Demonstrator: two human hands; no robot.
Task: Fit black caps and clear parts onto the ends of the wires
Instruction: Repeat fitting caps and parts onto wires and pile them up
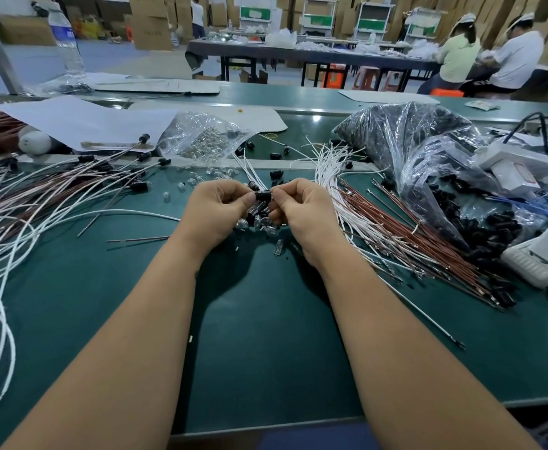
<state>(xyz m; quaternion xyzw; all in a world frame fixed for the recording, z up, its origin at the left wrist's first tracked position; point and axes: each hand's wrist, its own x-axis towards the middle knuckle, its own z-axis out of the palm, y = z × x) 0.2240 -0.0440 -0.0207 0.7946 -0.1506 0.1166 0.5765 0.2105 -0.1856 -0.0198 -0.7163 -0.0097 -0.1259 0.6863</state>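
Pinched one black cap (263, 195) between left hand (218, 209) and right hand (302, 207) at centre, probably to seat it on white wires (250, 170) running to 12 o'clock, above loose clear parts (259, 222), spare wires (379, 222) kept at 3 o'clock, cap bag (405, 138) at 2.

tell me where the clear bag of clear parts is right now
In the head view, the clear bag lies at the table's far middle, left of centre, beyond both hands, between the white sheet and the white wires.

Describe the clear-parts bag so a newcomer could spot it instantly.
On the green table, look straight beyond the hands. The small clear bag lies on white sheets at the far edge. It holds glassy parts, unlike the bigger bag of black caps to its right.
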